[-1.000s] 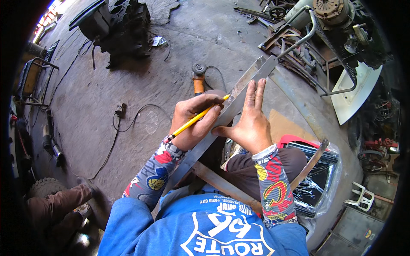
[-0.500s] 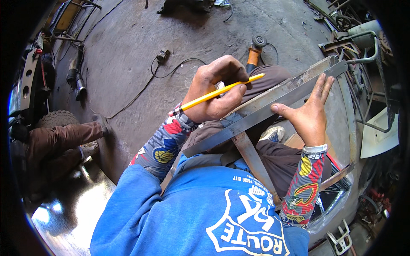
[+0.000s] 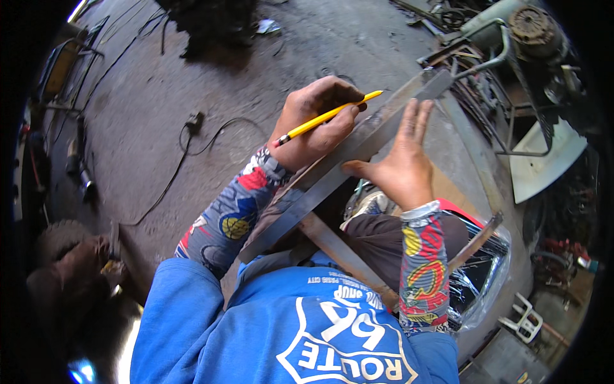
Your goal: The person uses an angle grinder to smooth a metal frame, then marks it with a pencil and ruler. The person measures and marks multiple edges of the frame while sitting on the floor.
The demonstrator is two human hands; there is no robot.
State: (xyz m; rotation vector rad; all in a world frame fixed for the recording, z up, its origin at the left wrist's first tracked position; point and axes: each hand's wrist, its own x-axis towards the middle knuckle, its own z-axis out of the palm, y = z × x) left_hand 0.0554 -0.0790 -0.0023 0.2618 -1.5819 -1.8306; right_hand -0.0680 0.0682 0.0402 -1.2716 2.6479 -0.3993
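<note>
My left hand is closed around a yellow pencil, its tip pointing up to the right over the metal. A grey flat metal bar lies slantwise along one side of a rusty metal frame across my lap. My right hand is open against the bar. Its thumb touches the near edge and two long fingers stretch up across the bar; the other fingers are partly hidden. Below the bar, a rusty brace of the frame runs down toward my blue shirt.
A black cable with a plug lies on the concrete floor to the left. Scrap metal and a bent tube frame stand at the far right, near a white panel. Plastic-wrapped material sits beside my right forearm. At the lower left is another person's leg.
The view has shifted, so the frame and both hands appear farther left. The pencil tip now lies closer to the frame's upper part. The grinder on the floor is no longer visible.
</note>
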